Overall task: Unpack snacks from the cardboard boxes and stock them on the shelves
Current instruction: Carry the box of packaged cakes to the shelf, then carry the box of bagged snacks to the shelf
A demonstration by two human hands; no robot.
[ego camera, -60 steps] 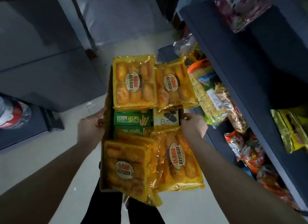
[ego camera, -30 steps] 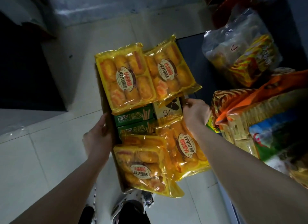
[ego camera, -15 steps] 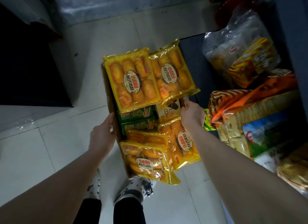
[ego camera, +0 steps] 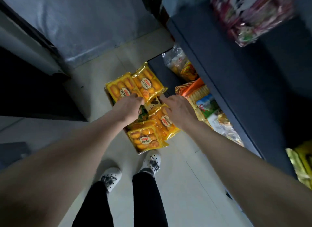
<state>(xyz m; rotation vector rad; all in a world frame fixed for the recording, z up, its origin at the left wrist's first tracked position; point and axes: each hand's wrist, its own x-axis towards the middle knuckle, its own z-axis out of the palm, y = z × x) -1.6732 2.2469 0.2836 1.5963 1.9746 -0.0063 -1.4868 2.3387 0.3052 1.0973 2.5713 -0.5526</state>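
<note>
An open cardboard box [ego camera: 140, 152] stands on the tiled floor just beyond my shoes. Several yellow packs of small cakes lie on top of it: two at the far end [ego camera: 121, 90] [ego camera: 148, 84] and two at the near end [ego camera: 146, 139] [ego camera: 166, 123]. Green snack boxes [ego camera: 141, 117] and a white box [ego camera: 153, 105] show between them. My left hand [ego camera: 128, 107] is over the middle of the box, its bent fingers on the near edge of the far-left pack. My right hand [ego camera: 177, 109] reaches over the right side, fingers stretched toward the white box.
A dark blue shelf unit [ego camera: 212, 78] runs along the right. Its lower shelf [ego camera: 158, 69] holds a clear bag of snacks [ego camera: 182, 66] and orange biscuit packs [ego camera: 195, 91]. A pink bag [ego camera: 249, 15] lies higher up. My white shoes [ego camera: 111, 177] stand behind the box.
The box went down from waist height onto the floor. Both hands left its sides and came over the packs on top. My head has risen, so the box looks smaller.
</note>
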